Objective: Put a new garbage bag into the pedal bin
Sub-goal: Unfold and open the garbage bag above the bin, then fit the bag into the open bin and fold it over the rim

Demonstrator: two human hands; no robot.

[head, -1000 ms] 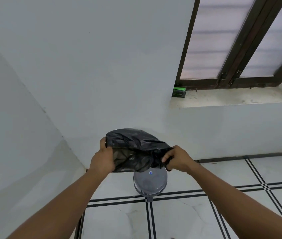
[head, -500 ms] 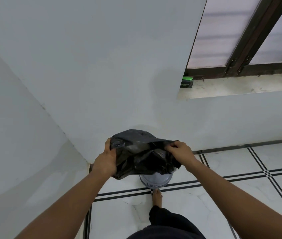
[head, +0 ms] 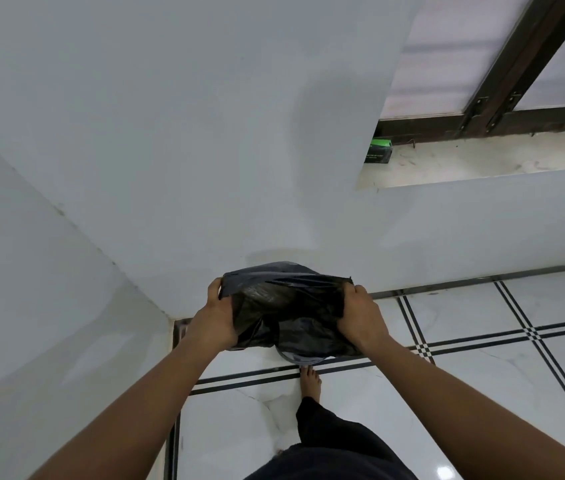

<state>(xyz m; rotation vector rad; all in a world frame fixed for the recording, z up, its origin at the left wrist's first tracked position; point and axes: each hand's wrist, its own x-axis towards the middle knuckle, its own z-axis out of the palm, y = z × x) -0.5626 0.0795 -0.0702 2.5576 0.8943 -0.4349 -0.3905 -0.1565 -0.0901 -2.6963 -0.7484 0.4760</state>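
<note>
One view only, from the head camera, looking forward and down.

Hands: left hand (head: 213, 318) at 9 o'clock of the garbage bag (head: 288, 310), fingers curled shut on its left edge, thumb over the top. Right hand (head: 360, 315) at 3 o'clock of the bag, likewise closed on the right edge. Both forearms are bare and reach in from the bottom corners.

Bag: black, crumpled plastic, stretched between the two hands with its mouth pulled wide, held low in front of the wall.

Pedal bin (head: 300, 358): almost wholly hidden under the bag; only a grey curved sliver of its rim shows at 6 o'clock of the bag. Whether the lid is up cannot be told.

Foot (head: 310, 381): bare, at 6 o'clock of the bin, toes just beside it; a dark trouser leg (head: 329, 441) runs down from it to the bottom edge.

Floor (head: 482, 393): glossy white tiles with double black lines crossing in a grid, a dark strip along the foot of the wall.

Walls: plain white wall (head: 205, 133) ahead, a second white wall at 9 o'clock meeting it in a corner.

Window (head: 482, 64): at 1 o'clock, dark wooden frame, frosted panes, above a dusty pale sill (head: 499, 157). A small green and black box (head: 379, 152) sits at the left end of the sill.
</note>
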